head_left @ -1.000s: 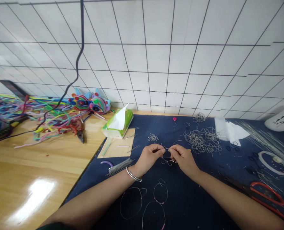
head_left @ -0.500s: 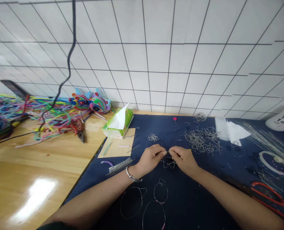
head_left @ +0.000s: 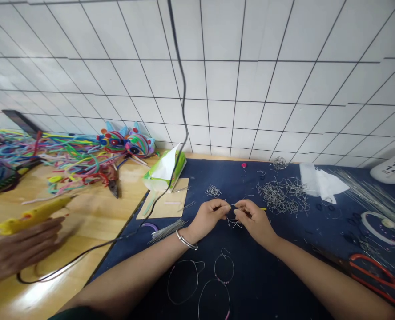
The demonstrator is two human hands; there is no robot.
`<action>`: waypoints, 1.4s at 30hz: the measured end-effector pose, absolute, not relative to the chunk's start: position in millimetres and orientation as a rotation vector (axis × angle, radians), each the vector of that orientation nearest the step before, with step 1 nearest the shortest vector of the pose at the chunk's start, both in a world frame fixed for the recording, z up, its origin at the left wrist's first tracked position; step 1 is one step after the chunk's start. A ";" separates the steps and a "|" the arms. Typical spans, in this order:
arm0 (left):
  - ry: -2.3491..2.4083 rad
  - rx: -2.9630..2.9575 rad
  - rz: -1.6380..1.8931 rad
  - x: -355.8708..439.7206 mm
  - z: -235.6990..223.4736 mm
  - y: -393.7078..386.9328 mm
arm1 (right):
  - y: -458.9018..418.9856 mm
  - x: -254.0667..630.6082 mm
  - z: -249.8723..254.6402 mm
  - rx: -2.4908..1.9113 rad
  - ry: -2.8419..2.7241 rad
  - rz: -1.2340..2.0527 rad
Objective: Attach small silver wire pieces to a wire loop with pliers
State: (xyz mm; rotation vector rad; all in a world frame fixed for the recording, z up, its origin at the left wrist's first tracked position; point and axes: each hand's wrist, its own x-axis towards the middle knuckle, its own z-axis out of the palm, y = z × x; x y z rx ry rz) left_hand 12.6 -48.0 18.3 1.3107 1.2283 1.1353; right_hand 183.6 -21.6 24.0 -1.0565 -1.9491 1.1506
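Over the dark blue cloth (head_left: 251, 275), my left hand (head_left: 211, 218) pinches a thin bent wire (head_left: 234, 224) between thumb and fingertips. My right hand (head_left: 253, 218) grips the same wire from the other side, a small gap between the two hands. Part of the wire hangs in loops below the fingers; its held ends are hidden. Nearer to me lie wire rings with small pink beads: one ring (head_left: 168, 284) by my left forearm, a small ring (head_left: 233, 269) and a larger ring (head_left: 199, 295) beside it.
Tangled wire pieces (head_left: 280, 195) lie beyond my right hand, red-handled scissors (head_left: 372, 269) and a white spool (head_left: 384, 227) to the right. A tissue pack (head_left: 167, 171) stands at left. Another person's hand (head_left: 24, 249) holds a yellow glue gun (head_left: 34, 215), its black cord (head_left: 184, 106) crossing the view.
Another person's hand with the yellow glue gun has come in at left, and the black cord has swung right. My hands stay in place; the wire between them has shifted slightly.
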 end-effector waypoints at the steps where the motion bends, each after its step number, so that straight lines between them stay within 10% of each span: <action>1: 1.225 1.302 1.151 12.7 18.5 -48.0 | -21.8 183.6 24.6 -1.056 -1.914 1.189; 42: 1.391 1.974 1.007 6.9 22.6 -50.2 | -18.7 187.1 8.3 -0.948 -2.219 0.820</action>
